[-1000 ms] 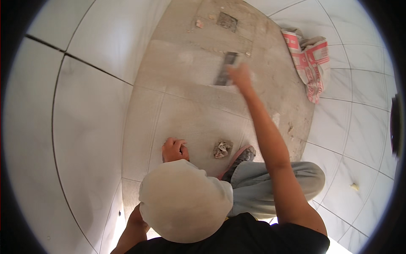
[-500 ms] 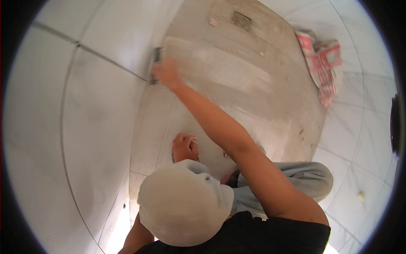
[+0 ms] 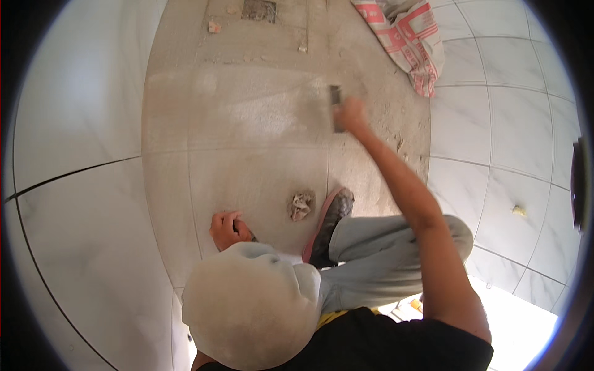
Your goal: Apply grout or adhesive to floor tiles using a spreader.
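Observation:
Blurred by motion, my right hand [image 3: 354, 116] grips a flat, dark trowel [image 3: 335, 98] on the dusty floor, right of the middle. The trowel's long edge points away from me, and my fingers cover part of it. Under it, the floor surface [image 3: 266, 111] carries a pale, powdery smear. My left hand [image 3: 228, 230] rests on the floor near me at the left, its fingers curled in; whether anything is inside cannot be seen. A crumpled scrap of paper or rag [image 3: 301, 205] lies between my left hand and my shoe.
A red-and-white sack [image 3: 413, 43] lies at the far right against the marbled tiles [image 3: 461, 105]. White tiled wall [image 3: 86, 105] rises on the left. A square drain [image 3: 258, 11] and small chips [image 3: 214, 27] are at the far side. My shoe [image 3: 334, 222] stands close on the right.
My right hand has swept the trowel rightward across the floor, away from the left wall. The view has shifted too. My left hand stays curled on the floor.

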The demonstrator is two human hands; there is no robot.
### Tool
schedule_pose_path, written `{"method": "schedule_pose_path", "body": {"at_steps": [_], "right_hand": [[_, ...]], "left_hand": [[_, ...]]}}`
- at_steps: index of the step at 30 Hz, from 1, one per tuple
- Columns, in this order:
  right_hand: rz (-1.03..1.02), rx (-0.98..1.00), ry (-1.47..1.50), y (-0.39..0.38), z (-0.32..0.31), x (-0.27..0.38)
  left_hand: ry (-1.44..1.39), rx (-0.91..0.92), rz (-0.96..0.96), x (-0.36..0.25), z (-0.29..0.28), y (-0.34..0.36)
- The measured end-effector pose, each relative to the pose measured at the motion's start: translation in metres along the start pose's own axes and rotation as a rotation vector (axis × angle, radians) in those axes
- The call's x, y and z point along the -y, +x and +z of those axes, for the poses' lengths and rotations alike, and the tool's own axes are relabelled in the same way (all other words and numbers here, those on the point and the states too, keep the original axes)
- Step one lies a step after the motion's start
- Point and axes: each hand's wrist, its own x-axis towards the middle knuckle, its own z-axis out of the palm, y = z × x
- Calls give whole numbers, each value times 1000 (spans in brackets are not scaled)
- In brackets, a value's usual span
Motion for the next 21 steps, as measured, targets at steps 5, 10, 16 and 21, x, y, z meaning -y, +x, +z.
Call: {"method": "schedule_pose_path", "body": {"at_steps": [5, 10, 16, 21], "right_hand": [[-527, -81, 65, -29, 51, 75], [-255, -409, 245, 46, 32, 90], [-573, 79, 1186, 28, 29, 348], [-327, -58, 931, 79, 28, 432]], "left_hand": [[-13, 12, -48, 10, -8, -6], [114, 43, -19, -10, 1, 9], [191, 77, -174, -9, -25, -3], [49, 57, -104, -9, -1, 4]]}}
